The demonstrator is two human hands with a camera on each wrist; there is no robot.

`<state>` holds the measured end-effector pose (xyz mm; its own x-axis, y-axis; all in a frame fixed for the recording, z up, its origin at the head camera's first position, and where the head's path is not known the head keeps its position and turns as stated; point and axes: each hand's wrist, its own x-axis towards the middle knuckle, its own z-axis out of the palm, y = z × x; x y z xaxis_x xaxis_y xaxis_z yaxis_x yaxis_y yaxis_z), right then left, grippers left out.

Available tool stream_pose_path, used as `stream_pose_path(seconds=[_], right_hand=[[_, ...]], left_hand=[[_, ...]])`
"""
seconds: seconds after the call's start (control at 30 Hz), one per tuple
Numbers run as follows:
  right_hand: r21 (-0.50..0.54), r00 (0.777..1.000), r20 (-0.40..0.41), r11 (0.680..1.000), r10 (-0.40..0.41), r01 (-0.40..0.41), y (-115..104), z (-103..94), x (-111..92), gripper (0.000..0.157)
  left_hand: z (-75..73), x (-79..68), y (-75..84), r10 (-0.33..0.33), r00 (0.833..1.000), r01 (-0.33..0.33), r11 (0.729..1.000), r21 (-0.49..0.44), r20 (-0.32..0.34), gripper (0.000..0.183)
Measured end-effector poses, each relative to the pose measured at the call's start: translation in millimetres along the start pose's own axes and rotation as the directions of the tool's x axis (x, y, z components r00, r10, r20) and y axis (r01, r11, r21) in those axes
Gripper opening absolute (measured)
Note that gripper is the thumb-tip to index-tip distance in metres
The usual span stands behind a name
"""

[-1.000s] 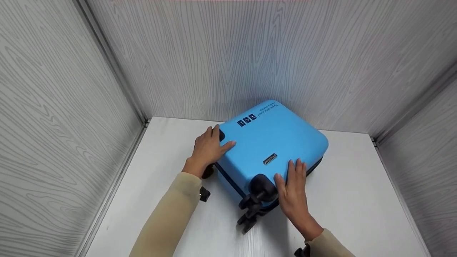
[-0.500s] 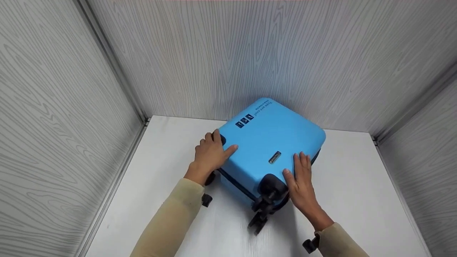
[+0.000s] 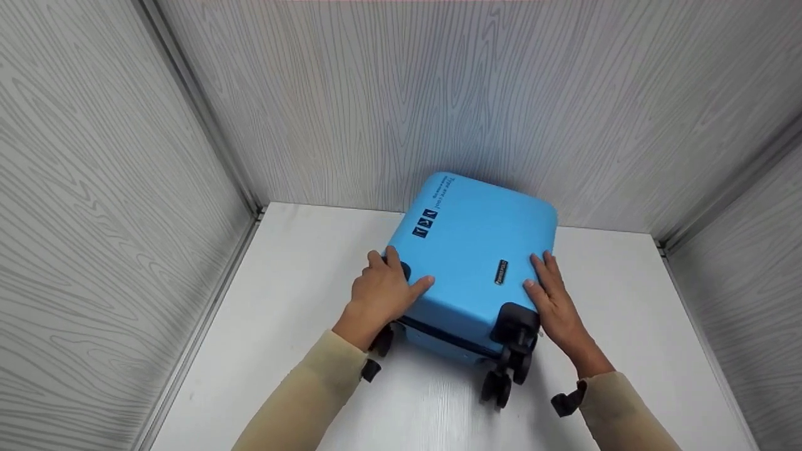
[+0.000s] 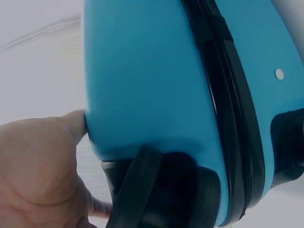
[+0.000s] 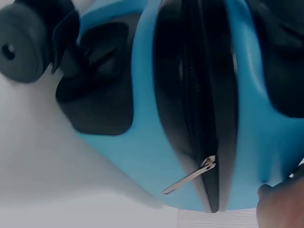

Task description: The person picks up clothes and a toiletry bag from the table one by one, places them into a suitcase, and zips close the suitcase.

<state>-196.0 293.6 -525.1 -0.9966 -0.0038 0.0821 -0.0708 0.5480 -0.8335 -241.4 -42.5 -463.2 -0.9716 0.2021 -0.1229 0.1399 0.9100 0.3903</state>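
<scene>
A blue hard-shell suitcase (image 3: 476, 232) lies on its broad side, printed face up, on the white surface. Its black wheels (image 3: 498, 385) point toward me. My left hand (image 3: 382, 297) rests over the near left corner, thumb spread on the upper face and fingers beside the black wheel mount. In the left wrist view, the left thumb (image 4: 73, 124) touches the shell's edge. On the near right side, my right hand (image 3: 557, 307) presses its extended fingers against the upper face. The right wrist view shows the black zipper band with a metal zipper pull (image 5: 190, 175).
A grey wood-grain back wall (image 3: 376, 106) rises close behind the suitcase. Similar panels stand left (image 3: 94, 219) and right (image 3: 745, 263). The white tabletop (image 3: 301, 263) spreads around the case. Small black devices are strapped at both wrists.
The suitcase has turned counterclockwise, its wheeled end swinging to the right. Both hands have moved along with it, to the right; the right hand has also gone slightly farther from me.
</scene>
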Motion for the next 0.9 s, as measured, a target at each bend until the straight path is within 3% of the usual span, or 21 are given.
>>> stream_pose_path(seconds=[0.17, 0.33, 0.57, 0.73, 0.9], right_hand=[[-0.025, 0.994, -0.029, 0.994, 0.106, -0.107, -18, 6.2, -12, 0.071], [-0.053, 0.983, -0.018, 0.982, 0.181, -0.182, -41, 19.5, -32, 0.084], [-0.105, 0.988, -0.027, 0.982, 0.155, -0.157, -55, 37.6, -54, 0.092], [-0.140, 0.989, -0.021, 0.979, 0.145, -0.146, -51, 36.3, -52, 0.098], [-0.122, 0.993, 0.013, 0.985, 0.121, -0.119, -38, 24.7, -37, 0.091]], left_hand=[[-2.9, 6.5, -9.1, 0.019, 1.000, -0.019, 1.000, -0.010, 0.017, 0.117], [2.4, 16.3, -19.7, 0.077, 0.996, -0.071, 0.991, -0.112, 0.050, 0.120], [14.2, 26.3, -30.8, 0.128, 0.990, -0.111, 0.962, -0.250, 0.052, 0.120], [16.1, 23.1, -26.7, 0.129, 0.991, -0.116, 0.964, -0.239, 0.038, 0.119], [17.3, 12.8, -16.6, 0.100, 0.995, -0.094, 0.972, -0.215, 0.020, 0.118]])
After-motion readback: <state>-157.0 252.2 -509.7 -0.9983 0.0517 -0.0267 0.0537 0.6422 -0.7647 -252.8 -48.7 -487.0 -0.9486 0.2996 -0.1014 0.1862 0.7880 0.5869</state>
